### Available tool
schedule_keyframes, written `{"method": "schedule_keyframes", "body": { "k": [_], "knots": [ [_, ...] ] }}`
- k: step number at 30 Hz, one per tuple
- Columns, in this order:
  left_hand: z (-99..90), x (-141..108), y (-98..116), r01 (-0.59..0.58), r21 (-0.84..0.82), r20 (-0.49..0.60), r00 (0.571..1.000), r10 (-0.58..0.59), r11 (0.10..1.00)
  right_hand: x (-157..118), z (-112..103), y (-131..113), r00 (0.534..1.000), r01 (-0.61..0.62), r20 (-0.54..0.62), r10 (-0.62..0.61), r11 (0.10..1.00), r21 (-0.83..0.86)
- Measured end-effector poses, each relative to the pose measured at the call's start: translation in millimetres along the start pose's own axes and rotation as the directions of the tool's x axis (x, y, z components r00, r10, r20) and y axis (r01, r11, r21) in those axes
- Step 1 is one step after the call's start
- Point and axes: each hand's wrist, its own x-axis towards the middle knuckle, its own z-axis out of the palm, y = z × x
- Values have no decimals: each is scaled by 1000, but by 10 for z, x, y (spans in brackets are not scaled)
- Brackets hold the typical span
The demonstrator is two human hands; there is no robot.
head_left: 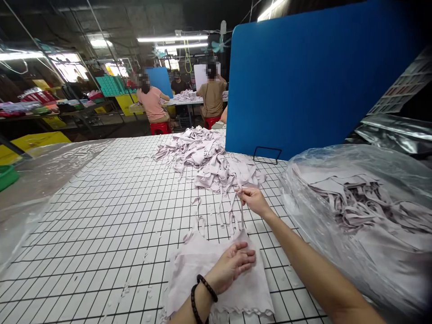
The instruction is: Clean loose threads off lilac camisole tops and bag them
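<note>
A pale lilac camisole [199, 274] lies spread on the gridded table top in front of me, its thin straps pointing away. My left hand [232, 265], with dark beaded bracelets at the wrist, rests over its upper right part, palm partly turned up and fingers loosely apart. Farther forward, my right hand [254, 200] pinches a strap [242, 211] of the camisole between thumb and fingers and holds it stretched away from the body. Just beyond that hand is a heap of similar lilac garments [202, 153].
A tall blue panel [290, 85] stands behind the heap on a black wire stand [267, 155]. To the right, a clear plastic bag [286, 193] holds more lilac garments. Small scraps dot the gridded table [101, 216]. Several people sit at tables farther back.
</note>
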Motion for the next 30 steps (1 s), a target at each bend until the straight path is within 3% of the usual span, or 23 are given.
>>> {"method": "schedule_keyframes", "body": {
  "k": [1,4,6,8,14,20,23,26,28,30],
  "knots": [
    [3,1,0,1,-3,-4,1000,-1,1000,-59,-19,-17,990,143,16,-143,973,-183],
    [25,-1,15,4,-25,-22,1000,-4,1000,-250,-76,-51,884,449,170,-435,689,-568],
    [45,-9,43,13,-61,-30,999,-15,998,-372,-88,-52,811,544,248,-530,527,-653],
    [66,-25,92,15,-122,-18,1000,-18,992,-483,-71,-35,745,605,294,-599,421,-675],
    [127,-72,311,-51,-291,24,998,61,955,-746,32,42,603,715,412,-683,233,-659],
    [134,-47,323,-102,-261,-113,991,74,960,-854,64,15,516,781,452,-728,183,-597],
    [134,-18,251,-265,-174,-255,943,216,948,-861,70,-21,518,770,440,-733,176,-613],
    [138,-22,204,-402,20,-357,853,382,916,-855,77,-21,600,722,372,-709,278,-633],
    [151,-54,201,-455,128,-319,822,471,881,-853,85,-3,664,675,303,-684,373,-637],
    [169,-95,220,-473,84,-244,843,479,877,-860,97,15,716,628,252,-651,443,-640]
  ]
}}
